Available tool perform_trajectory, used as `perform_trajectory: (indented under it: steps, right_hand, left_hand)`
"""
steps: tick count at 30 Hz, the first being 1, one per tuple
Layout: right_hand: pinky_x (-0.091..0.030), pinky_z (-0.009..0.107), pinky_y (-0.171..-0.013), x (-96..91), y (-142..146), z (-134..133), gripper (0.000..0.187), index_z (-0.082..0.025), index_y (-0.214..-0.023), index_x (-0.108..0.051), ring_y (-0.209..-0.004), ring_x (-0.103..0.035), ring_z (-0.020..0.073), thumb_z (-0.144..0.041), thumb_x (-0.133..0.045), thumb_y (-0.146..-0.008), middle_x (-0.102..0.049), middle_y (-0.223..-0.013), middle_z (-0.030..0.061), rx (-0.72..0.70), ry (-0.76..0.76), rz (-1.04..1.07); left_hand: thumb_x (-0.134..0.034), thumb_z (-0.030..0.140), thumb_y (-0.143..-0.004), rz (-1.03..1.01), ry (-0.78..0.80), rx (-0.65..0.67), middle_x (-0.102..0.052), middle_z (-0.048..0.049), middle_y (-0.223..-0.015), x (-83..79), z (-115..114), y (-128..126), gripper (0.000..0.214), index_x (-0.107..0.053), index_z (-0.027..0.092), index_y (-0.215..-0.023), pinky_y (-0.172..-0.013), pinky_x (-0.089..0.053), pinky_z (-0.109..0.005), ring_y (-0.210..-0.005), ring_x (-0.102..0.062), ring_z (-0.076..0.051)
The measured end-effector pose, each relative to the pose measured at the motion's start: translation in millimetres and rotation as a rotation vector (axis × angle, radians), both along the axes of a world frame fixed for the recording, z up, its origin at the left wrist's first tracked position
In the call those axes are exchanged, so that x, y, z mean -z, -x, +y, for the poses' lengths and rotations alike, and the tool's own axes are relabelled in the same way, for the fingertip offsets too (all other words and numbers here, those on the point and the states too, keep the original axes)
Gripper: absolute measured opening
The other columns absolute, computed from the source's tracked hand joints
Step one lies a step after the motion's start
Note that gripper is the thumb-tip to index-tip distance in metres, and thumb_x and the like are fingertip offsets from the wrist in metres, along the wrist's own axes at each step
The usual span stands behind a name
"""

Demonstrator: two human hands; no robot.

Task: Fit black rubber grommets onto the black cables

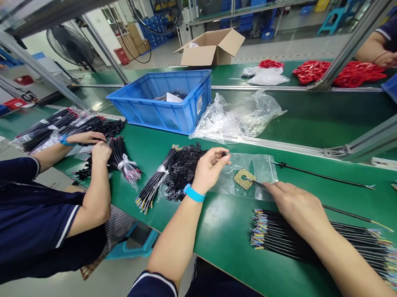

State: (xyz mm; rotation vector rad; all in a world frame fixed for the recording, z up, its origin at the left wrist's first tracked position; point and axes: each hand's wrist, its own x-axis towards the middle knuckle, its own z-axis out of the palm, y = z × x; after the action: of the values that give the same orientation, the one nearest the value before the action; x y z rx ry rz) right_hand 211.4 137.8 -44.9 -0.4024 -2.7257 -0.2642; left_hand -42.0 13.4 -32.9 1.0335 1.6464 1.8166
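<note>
My left hand (210,169), a blue band on its wrist, is closed in a pinch on a small black part (224,154). Beside it lies a pile of similar black parts (186,167). My right hand (298,205) grips a black cable (259,183), whose tip touches a yellow sponge (243,180) with a hole in its middle. Under the sponge is a clear plastic bag (223,178) on the green table. Below my right hand, black cables with coloured wire ends (277,233) lie in a row. A single cable with a black part on it (324,175) lies behind.
A tied cable bundle (158,178) is left of the pile. Behind stand a blue bin (162,110) and a crumpled plastic bag (240,117). At left, a co-worker's hands (99,145) are among cables. Red parts (342,72) lie near a metal post (353,36).
</note>
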Motion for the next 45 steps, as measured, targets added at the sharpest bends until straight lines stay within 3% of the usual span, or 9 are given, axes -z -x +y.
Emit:
perform_trajectory:
  steps: [4,8,15,21,28,32,35,38,45]
  right_hand:
    - [-0.044,0.023,-0.053,-28.4,-18.4,-4.4,0.036,-0.025,-0.137,-0.067,-0.072,-0.068,0.0093,-0.019,-0.049,-0.107,-0.073,-0.091,-0.0011,-0.007,0.084,0.172]
    - [-0.052,0.02,-0.081,-47.2,-35.2,-15.8,0.034,-0.025,-0.137,-0.065,-0.087,-0.072,0.0084,-0.017,-0.053,-0.106,-0.074,-0.107,-0.0004,-0.069,0.226,0.336]
    - [-0.049,0.03,-0.083,-47.4,-40.8,-33.0,0.061,-0.026,-0.154,-0.056,-0.083,-0.069,0.0158,-0.009,-0.068,-0.097,-0.075,-0.102,0.0035,-0.021,0.023,0.439]
    - [-0.044,0.033,-0.078,-56.6,-39.3,-41.0,0.077,-0.022,-0.166,-0.041,-0.075,-0.063,0.0176,-0.003,-0.066,-0.096,-0.075,-0.095,0.0061,-0.08,-0.03,0.394]
    - [-0.043,0.034,-0.081,-54.9,-44.9,-41.9,0.078,-0.02,-0.164,-0.044,-0.079,-0.062,0.0186,0.005,-0.062,-0.093,-0.075,-0.1,0.008,-0.145,-0.025,0.357]
    - [-0.042,0.033,-0.082,-55.3,-44.8,-42.4,0.069,-0.021,-0.161,-0.049,-0.081,-0.061,0.0178,-0.001,-0.062,-0.096,-0.074,-0.099,0.006,-0.111,-0.017,0.341]
    - [-0.042,0.032,-0.079,-55.8,-41.4,-42.4,0.048,-0.019,-0.142,-0.064,-0.079,-0.059,0.0161,-0.004,-0.064,-0.097,-0.073,-0.097,0.0045,-0.101,-0.002,0.36]
    - [-0.042,0.03,-0.077,-55.1,-40.1,-41.3,0.036,-0.017,-0.128,-0.069,-0.077,-0.057,0.0143,-0.003,-0.066,-0.095,-0.073,-0.095,0.0036,-0.1,-0.003,0.384]
    - [-0.043,0.033,-0.077,-48.4,-43.5,-39.5,0.035,-0.01,-0.128,-0.069,-0.085,-0.059,0.0175,0.001,-0.059,-0.096,-0.073,-0.102,0.0099,-0.207,0.042,0.409]
  left_hand:
    - [-0.083,0.034,-0.082,-0.103,0.012,0.114,-0.077,-0.0087,-0.11,-6.2,1.0,-20.9,0.03,-0.081,0.018,-0.108,-0.094,-0.058,-0.033,-0.099,-0.071,-0.017]
    - [-0.096,0.039,-0.069,-0.423,0.032,0.258,-0.077,-0.0066,-0.092,-10.8,1.6,-43.4,0.045,-0.082,0.016,-0.104,-0.08,-0.059,-0.03,-0.084,-0.071,-0.015]
    - [-0.104,0.036,-0.053,-0.722,0.073,0.35,-0.072,-0.0026,-0.079,-12.5,0.2,-62.2,0.052,-0.073,0.012,-0.088,-0.06,-0.049,-0.021,-0.074,-0.073,-0.015]
    - [-0.104,0.038,-0.053,-0.727,0.106,0.397,-0.068,-0.0005,-0.071,-15.7,-1.1,-68.9,0.054,-0.071,0.012,-0.086,-0.058,-0.048,-0.02,-0.067,-0.071,-0.013]
    - [-0.105,0.039,-0.052,-0.684,0.112,0.348,-0.07,-0.0009,-0.074,-17.7,-1.4,-70.8,0.054,-0.073,0.011,-0.085,-0.06,-0.051,-0.02,-0.065,-0.068,-0.01]
    - [-0.105,0.031,-0.05,-0.502,0.113,0.336,-0.073,-0.0023,-0.075,-19.7,-2.7,-69.2,0.047,-0.078,0.013,-0.083,-0.071,-0.058,-0.024,-0.068,-0.068,-0.01]
    - [-0.104,0.031,-0.051,-0.357,0.124,0.319,-0.075,-0.0041,-0.076,-21.7,-4.3,-67.6,0.043,-0.08,0.014,-0.082,-0.075,-0.06,-0.026,-0.07,-0.069,-0.012]
    - [-0.104,0.036,-0.05,-0.366,0.16,0.312,-0.076,-0.0049,-0.076,-22.6,-5.7,-66.8,0.047,-0.08,0.013,-0.083,-0.074,-0.06,-0.027,-0.07,-0.069,-0.013]
    - [-0.104,0.04,-0.053,-0.413,0.299,0.448,-0.075,-0.0057,-0.079,-20.8,-8.5,-69.4,0.05,-0.079,0.011,-0.085,-0.075,-0.059,-0.025,-0.072,-0.07,-0.012]
